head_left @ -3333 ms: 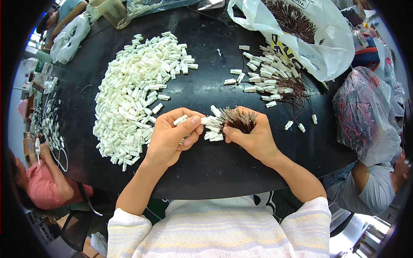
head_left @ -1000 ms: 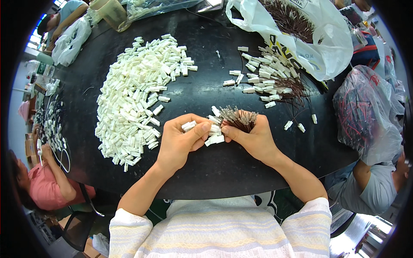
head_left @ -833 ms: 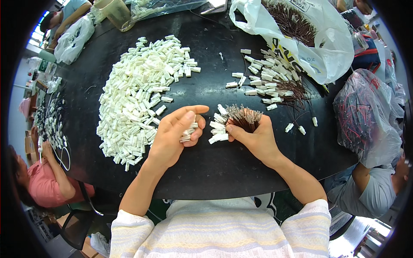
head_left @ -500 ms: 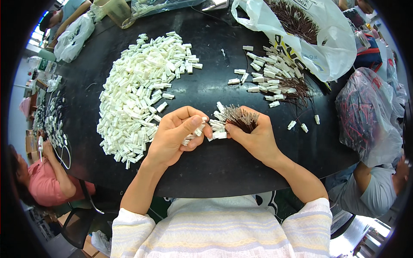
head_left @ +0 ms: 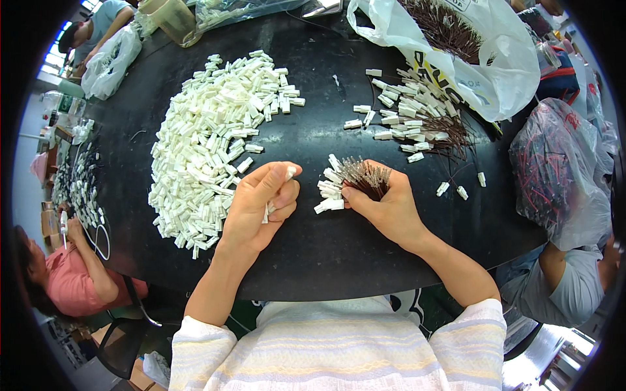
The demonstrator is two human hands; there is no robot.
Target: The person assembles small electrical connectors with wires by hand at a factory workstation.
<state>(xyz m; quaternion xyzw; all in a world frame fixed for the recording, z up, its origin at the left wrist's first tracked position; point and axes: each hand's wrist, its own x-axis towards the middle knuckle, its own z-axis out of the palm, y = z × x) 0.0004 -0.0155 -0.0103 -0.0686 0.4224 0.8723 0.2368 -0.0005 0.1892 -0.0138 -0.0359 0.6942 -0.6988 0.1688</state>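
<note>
My left hand (head_left: 262, 199) is closed around a few small white connector housings, one pinched at the thumb and fingertip. To its right, my right hand (head_left: 388, 205) grips a bundle of dark brown wires (head_left: 370, 179) with bare metal tips pointing up. Several white housings (head_left: 330, 189) sit on wires at the left side of that bundle. The two hands are apart. Left of my left hand lies a big heap of loose white connector housings (head_left: 202, 143). Beyond my right hand rests a pile of brown wires with white housings on their ends (head_left: 417, 114).
A white plastic bag (head_left: 495, 91) of brown wires stands at the far right of the black table (head_left: 293, 260). A clear bag of red and dark wires (head_left: 554, 169) is at the right edge. People sit at left and right. A beaker-like container (head_left: 173, 19) stands far left.
My left hand has drawn back to the left, away from the wire bundle, with its fingers curled closer. My right hand holds the bundle in nearly the same place.
</note>
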